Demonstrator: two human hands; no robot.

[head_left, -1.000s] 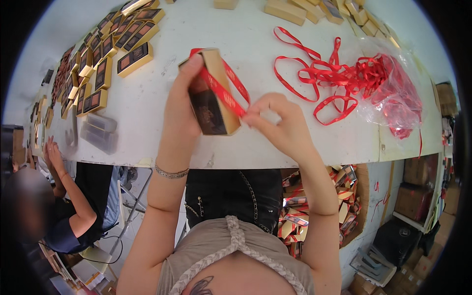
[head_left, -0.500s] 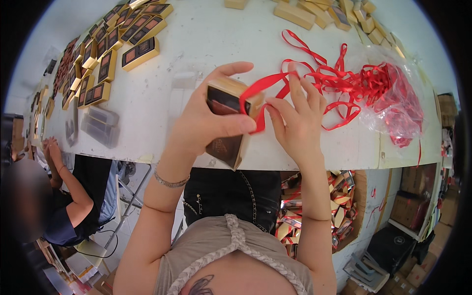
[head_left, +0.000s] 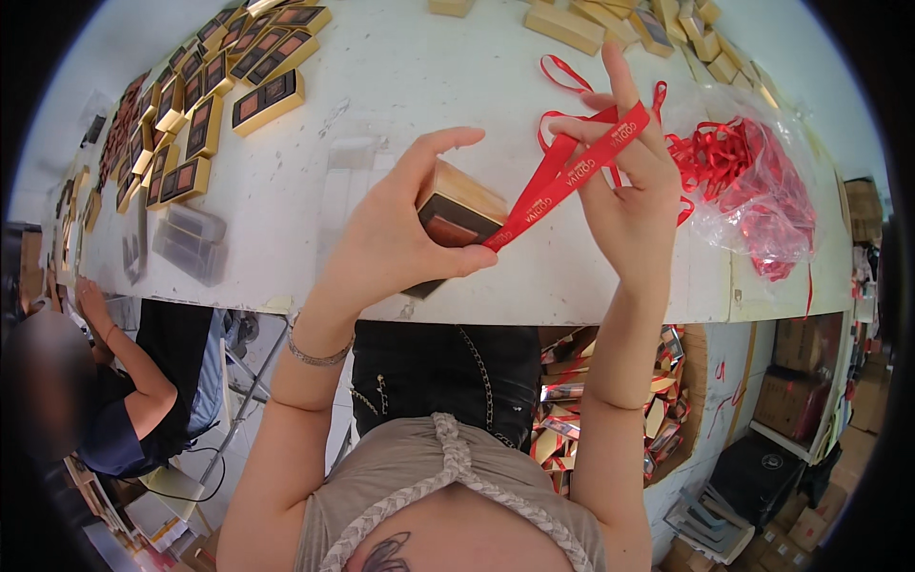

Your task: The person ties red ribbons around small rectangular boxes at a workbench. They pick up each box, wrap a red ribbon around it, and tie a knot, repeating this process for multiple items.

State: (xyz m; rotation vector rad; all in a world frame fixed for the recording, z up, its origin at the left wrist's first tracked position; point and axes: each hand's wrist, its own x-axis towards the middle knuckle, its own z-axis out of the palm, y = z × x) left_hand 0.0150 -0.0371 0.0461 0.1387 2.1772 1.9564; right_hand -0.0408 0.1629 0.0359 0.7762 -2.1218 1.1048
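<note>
My left hand [head_left: 376,234] grips a small gold-and-dark-brown gift box [head_left: 467,195], tilted above the white table [head_left: 534,291]. My left thumb presses the end of a red printed ribbon [head_left: 558,186] against the box's edge. From there the ribbon stretches up and to the right, in a narrow doubled band. My right hand [head_left: 634,191] has the other end hooked around its fingers, with one finger pointing up. Part of the box is hidden behind my left hand.
Similar boxes [head_left: 270,102] lie heaped at the far left, near clear plastic cases [head_left: 191,245]. More gold boxes [head_left: 564,27] sit at the back right. A clear bag [head_left: 782,205] spills red ribbons. Below the table, a carton [head_left: 699,400] holds ribboned boxes. A person [head_left: 143,410] sits at left.
My right hand has moved up and to the right, drawing the ribbon from a loose loop beside the box into a long straight band. My left hand has turned the box slightly.
</note>
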